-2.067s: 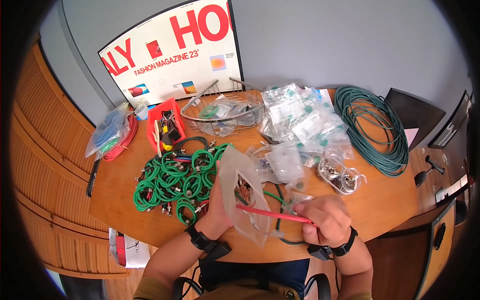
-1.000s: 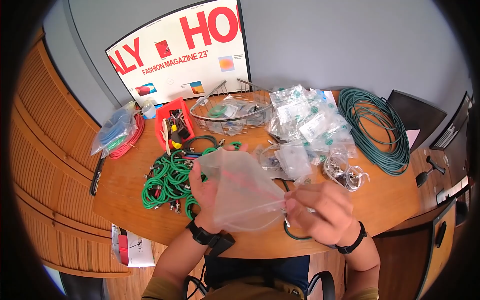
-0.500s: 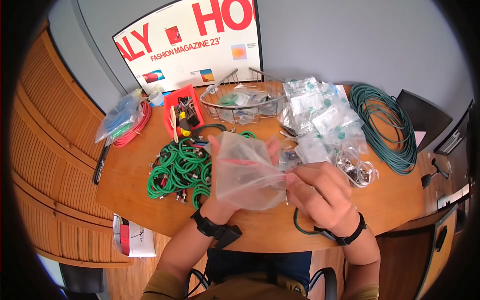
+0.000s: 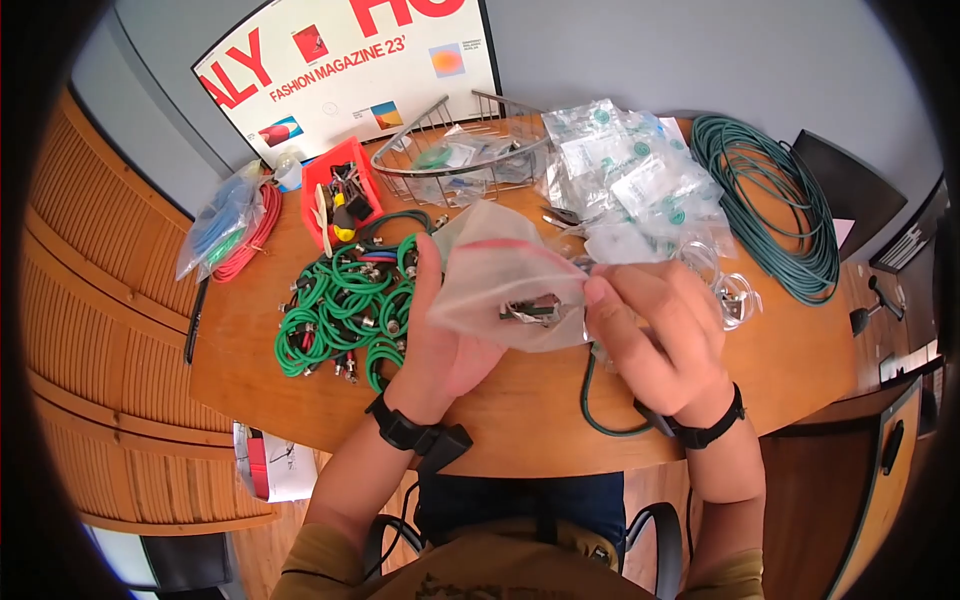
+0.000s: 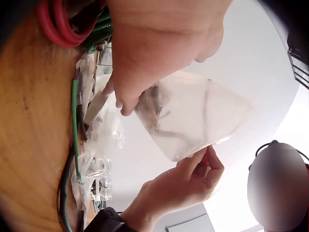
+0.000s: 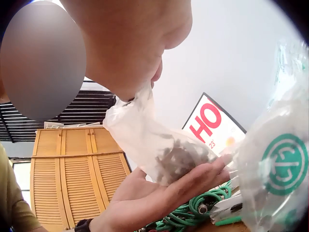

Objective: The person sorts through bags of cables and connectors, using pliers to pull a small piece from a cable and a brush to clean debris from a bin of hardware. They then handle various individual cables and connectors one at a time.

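A translucent zip bag [image 4: 480, 270] with a red line along its mouth is held over the front of the table. Small dark and metallic pieces [image 4: 530, 310] show inside it, and they bunch at the bottom of the bag [image 6: 133, 128] in the right wrist view. My left hand [image 4: 445, 355] supports the bag from below, palm up, its fingers [image 6: 205, 174] stretched out beneath it and partly hidden in the head view. With thumb and fingers, my right hand [image 4: 660, 330] pinches the bag's mouth edge.
Green cable coils [image 4: 340, 310] lie left of the bag. Behind stand a red tool bin [image 4: 312, 195] and a wire basket [image 4: 400, 185]. Clear printed packets [image 4: 640, 180], a large dark green cable coil [image 4: 760, 200] and clear tubs of fittings [image 4: 735, 300] occupy the right side.
The bag has turned between my hands, and its contents have come into sight again. My right hand has kept its pinch at the bag's edge; my left has stayed beneath.
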A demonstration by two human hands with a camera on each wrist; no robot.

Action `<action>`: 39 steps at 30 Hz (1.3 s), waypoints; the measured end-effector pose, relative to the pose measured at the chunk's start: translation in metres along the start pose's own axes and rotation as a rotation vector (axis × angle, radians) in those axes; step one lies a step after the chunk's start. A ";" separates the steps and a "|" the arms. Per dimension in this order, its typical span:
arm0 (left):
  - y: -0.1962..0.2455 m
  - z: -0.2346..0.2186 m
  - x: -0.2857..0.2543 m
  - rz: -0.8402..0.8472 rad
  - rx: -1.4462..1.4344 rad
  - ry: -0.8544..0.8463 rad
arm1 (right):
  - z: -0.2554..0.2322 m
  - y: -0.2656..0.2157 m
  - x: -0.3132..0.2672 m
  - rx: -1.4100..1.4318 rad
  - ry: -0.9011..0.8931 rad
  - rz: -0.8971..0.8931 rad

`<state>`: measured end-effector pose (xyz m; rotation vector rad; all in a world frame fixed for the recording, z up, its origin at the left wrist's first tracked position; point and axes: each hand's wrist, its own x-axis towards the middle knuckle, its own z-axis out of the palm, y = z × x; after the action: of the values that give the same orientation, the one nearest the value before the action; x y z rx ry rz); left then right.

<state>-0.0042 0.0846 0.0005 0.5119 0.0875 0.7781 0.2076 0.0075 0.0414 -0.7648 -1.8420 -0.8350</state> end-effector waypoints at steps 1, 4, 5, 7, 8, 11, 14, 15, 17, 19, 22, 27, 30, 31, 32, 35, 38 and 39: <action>-0.001 0.000 -0.001 -0.006 -0.002 0.007 | 0.001 0.002 -0.003 0.002 -0.003 0.009; -0.001 0.011 -0.003 0.009 0.019 0.092 | 0.003 0.002 -0.008 0.016 0.024 0.016; 0.001 0.015 -0.003 0.017 0.027 0.118 | 0.002 0.001 -0.008 0.022 0.021 0.019; 0.004 0.018 -0.002 0.036 0.044 0.173 | 0.003 -0.001 -0.009 0.058 0.016 0.013; 0.005 0.014 -0.001 0.038 0.041 0.183 | 0.004 0.000 -0.010 0.067 0.014 0.017; 0.002 -0.008 0.004 0.116 0.120 0.130 | 0.006 0.002 -0.014 0.046 -0.040 0.013; -0.002 -0.014 0.006 0.167 0.080 0.088 | 0.003 0.003 -0.012 0.012 -0.002 0.070; -0.003 -0.013 0.006 0.163 0.080 0.091 | 0.003 0.003 -0.013 0.012 -0.004 0.074; -0.005 -0.014 0.004 0.156 0.097 -0.058 | 0.003 0.002 -0.014 0.049 0.028 0.035; -0.005 -0.014 0.005 0.147 0.092 -0.038 | 0.003 0.001 -0.014 0.057 0.039 0.024; -0.006 -0.013 0.007 0.121 0.084 -0.006 | 0.005 0.000 -0.013 0.054 0.006 0.055; -0.009 -0.012 0.013 0.078 0.065 0.032 | 0.004 0.000 -0.011 0.041 0.061 0.047; -0.010 -0.011 0.015 0.046 0.058 0.042 | 0.008 0.003 -0.014 0.051 -0.012 0.079; -0.010 -0.011 0.016 0.037 0.056 0.044 | 0.009 0.003 -0.015 0.055 -0.081 0.112; -0.010 -0.010 0.016 0.030 0.057 0.043 | 0.009 0.004 -0.015 0.060 -0.052 0.096; -0.008 -0.005 0.013 0.131 0.193 -0.120 | 0.007 -0.001 -0.010 0.046 0.076 0.045; -0.013 -0.021 0.014 0.152 0.215 -0.027 | 0.010 0.003 -0.013 0.080 -0.044 0.057; -0.013 -0.026 0.014 0.157 0.215 -0.025 | 0.010 0.003 -0.014 0.084 -0.043 0.054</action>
<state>0.0079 0.0968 -0.0267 0.7392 0.1096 0.9208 0.2097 0.0150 0.0260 -0.7806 -1.8744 -0.7070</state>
